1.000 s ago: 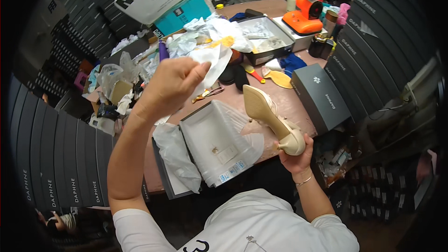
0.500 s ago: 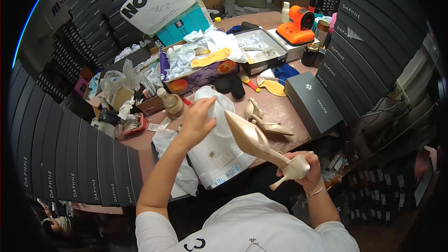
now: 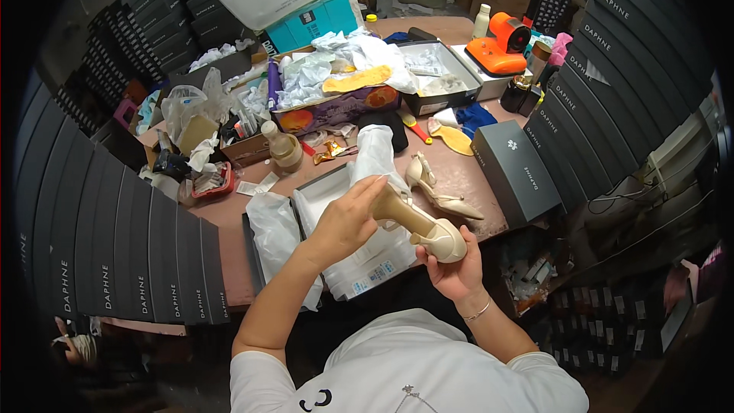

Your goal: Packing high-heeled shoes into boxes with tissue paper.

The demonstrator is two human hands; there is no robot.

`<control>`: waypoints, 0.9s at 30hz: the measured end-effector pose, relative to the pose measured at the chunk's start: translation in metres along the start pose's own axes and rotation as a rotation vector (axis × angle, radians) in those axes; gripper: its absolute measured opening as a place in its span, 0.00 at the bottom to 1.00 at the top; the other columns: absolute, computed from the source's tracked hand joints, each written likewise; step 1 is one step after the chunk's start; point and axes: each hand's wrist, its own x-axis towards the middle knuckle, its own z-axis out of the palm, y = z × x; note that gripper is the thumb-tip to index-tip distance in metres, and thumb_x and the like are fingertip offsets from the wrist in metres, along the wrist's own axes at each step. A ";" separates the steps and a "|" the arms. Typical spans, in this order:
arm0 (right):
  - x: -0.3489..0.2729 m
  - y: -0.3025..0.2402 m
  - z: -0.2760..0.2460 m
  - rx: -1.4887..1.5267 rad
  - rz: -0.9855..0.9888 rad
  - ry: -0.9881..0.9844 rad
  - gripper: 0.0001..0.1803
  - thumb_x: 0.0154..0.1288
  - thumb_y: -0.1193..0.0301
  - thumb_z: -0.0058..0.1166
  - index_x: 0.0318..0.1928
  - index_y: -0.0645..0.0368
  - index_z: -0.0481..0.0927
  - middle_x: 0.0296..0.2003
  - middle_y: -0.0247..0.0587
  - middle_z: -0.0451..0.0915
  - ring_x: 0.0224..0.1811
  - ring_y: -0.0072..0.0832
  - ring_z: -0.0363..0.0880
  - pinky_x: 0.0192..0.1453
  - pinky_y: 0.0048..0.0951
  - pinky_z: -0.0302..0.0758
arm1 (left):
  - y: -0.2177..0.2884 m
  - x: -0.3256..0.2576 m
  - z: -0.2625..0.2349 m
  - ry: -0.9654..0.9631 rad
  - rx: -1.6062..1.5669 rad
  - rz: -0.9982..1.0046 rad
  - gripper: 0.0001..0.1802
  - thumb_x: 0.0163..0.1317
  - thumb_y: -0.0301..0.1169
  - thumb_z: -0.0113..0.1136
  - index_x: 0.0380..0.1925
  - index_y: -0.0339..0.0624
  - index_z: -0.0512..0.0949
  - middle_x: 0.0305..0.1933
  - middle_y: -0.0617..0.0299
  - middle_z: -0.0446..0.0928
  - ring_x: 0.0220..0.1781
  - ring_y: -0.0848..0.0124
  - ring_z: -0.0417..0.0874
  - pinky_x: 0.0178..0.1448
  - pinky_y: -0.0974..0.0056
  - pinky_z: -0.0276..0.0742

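Note:
A beige high-heeled shoe (image 3: 409,216) is held between my two hands above the front of the table. My right hand (image 3: 457,271) grips it by the heel end, the thin heel pointing left. Around the toe end my left hand (image 3: 345,222) is closed, its fingers covering the tip. White tissue paper (image 3: 375,154) stands up just behind the left hand; whether the hand touches it I cannot tell. Below lies an open shoebox (image 3: 363,264) with white lining. A matching beige shoe (image 3: 453,206) rests on the table to the right.
Tall stacks of dark shoeboxes (image 3: 115,252) flank the left, with more (image 3: 612,99) on the right. One dark box (image 3: 516,172) sits at the table's right edge. Behind are a purple carton (image 3: 336,113) of crumpled paper, a glass bottle (image 3: 284,153) and an orange device (image 3: 501,46).
The shoe has come left and lower, its toe now in my left hand. The left hand has closed and moved nearer. Tissue has shifted right, and more of the open shoebox shows.

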 end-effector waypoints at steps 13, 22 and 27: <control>0.027 0.044 0.020 -0.491 -0.352 -0.259 0.37 0.65 0.57 0.55 0.69 0.57 0.59 0.67 0.44 0.63 0.68 0.34 0.63 0.73 0.44 0.59 | 0.083 -0.037 0.048 -0.014 -0.008 0.417 0.32 0.52 0.20 0.55 0.62 0.37 0.68 0.65 0.51 0.69 0.37 0.65 0.85 0.36 0.65 0.82; 0.063 0.049 0.025 -0.806 -0.387 -0.267 0.39 0.66 0.51 0.50 0.71 0.53 0.54 0.68 0.45 0.61 0.69 0.38 0.62 0.73 0.46 0.58 | 0.090 -0.066 0.101 -0.259 -0.096 0.566 0.30 0.53 0.22 0.55 0.60 0.34 0.69 0.64 0.50 0.70 0.44 0.62 0.83 0.38 0.66 0.83; 0.055 0.051 0.023 -0.785 -0.271 -0.324 0.40 0.67 0.47 0.47 0.72 0.51 0.51 0.69 0.46 0.60 0.69 0.40 0.61 0.73 0.47 0.57 | 0.050 -0.118 0.083 0.134 -0.349 0.088 0.47 0.51 0.32 0.73 0.69 0.40 0.57 0.72 0.45 0.55 0.68 0.53 0.66 0.72 0.56 0.59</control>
